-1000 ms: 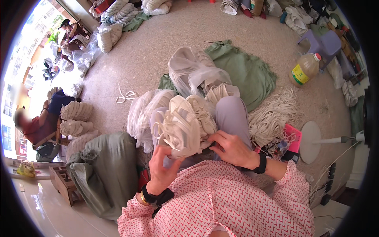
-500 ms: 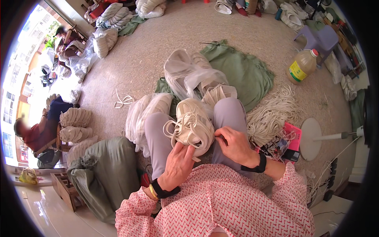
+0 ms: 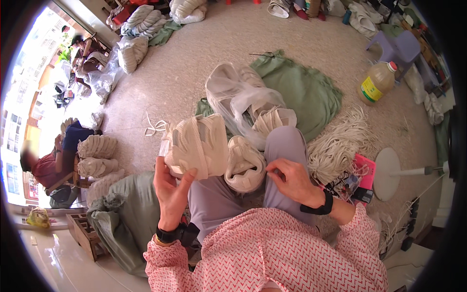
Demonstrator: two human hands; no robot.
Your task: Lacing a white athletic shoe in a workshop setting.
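L hand [image 3: 171, 187] grips cream shoe [image 3: 197, 145]; R hand [image 3: 291, 179] beside 2nd shoe [image 3: 244, 164].

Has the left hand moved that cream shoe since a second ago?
Yes. The left hand has carried the cream shoe leftward off the lap, away from the grey trouser leg; a second shoe lies on the lap beside the right hand.

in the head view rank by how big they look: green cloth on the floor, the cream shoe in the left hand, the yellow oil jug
1. green cloth
2. cream shoe, nearer the camera, so unsure
3. yellow oil jug
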